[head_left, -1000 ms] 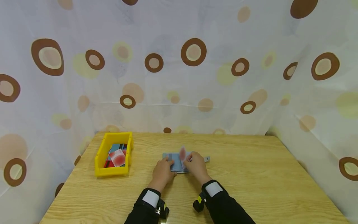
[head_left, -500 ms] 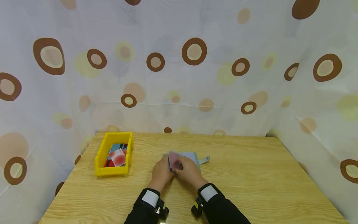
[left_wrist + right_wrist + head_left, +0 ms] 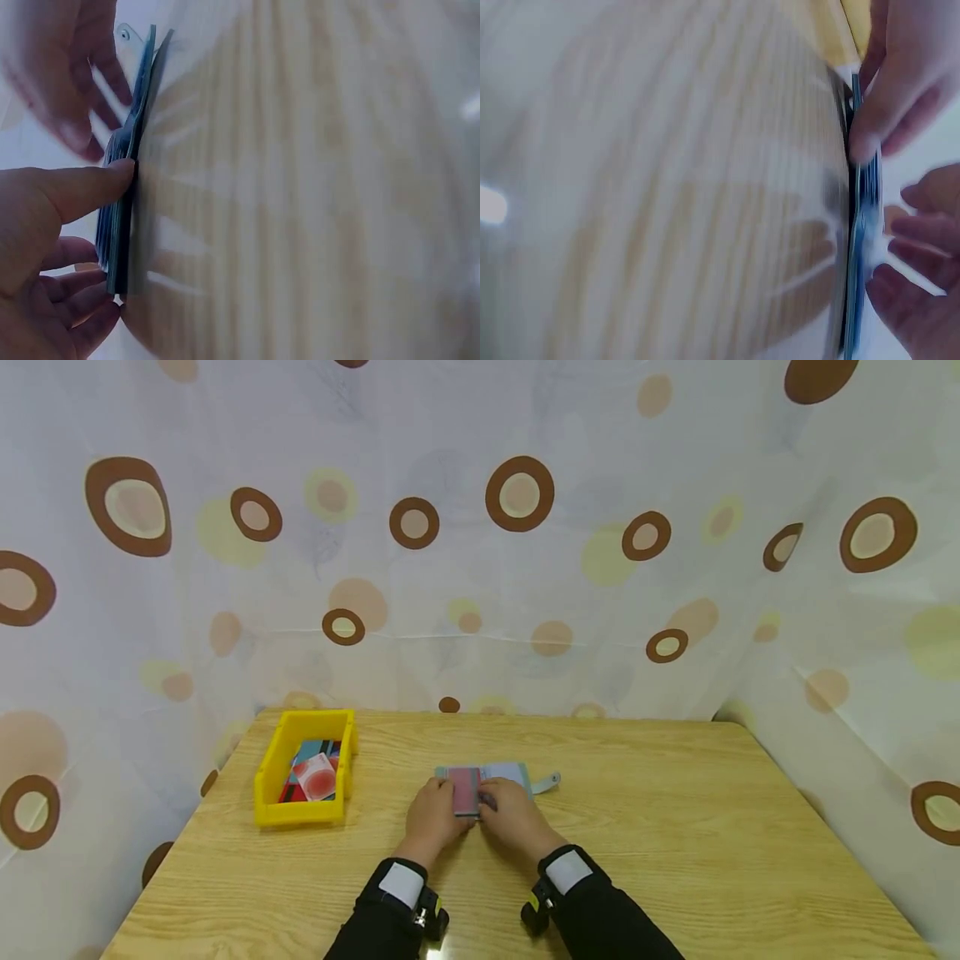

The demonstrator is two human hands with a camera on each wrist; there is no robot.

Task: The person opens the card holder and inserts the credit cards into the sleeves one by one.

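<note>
A small light-blue card holder [image 3: 506,771] lies spread on the table, its snap strap [image 3: 546,783] sticking out to the right. On its left half a pinkish sleeve page [image 3: 466,792] lies flat on top. My left hand [image 3: 431,817] grips that left half, with the thumb on the near edge in the left wrist view and the fingers at its far left side. Over the middle of the holder is my right hand [image 3: 517,814]. Its fingers [image 3: 919,225] are loosely bent beside the sleeves in the right wrist view, with nothing visible between them.
A yellow bin [image 3: 300,812] stands at the table's back left, with several cards [image 3: 317,777] in it. The wooden table [image 3: 675,835] reaches a patterned curtain [image 3: 480,668] at the back and sides.
The pinkish sleeve page, raised in the middle a second ago, was turned leftward by my right hand and now lies flat on the left half. My right hand has since moved back rightward.
</note>
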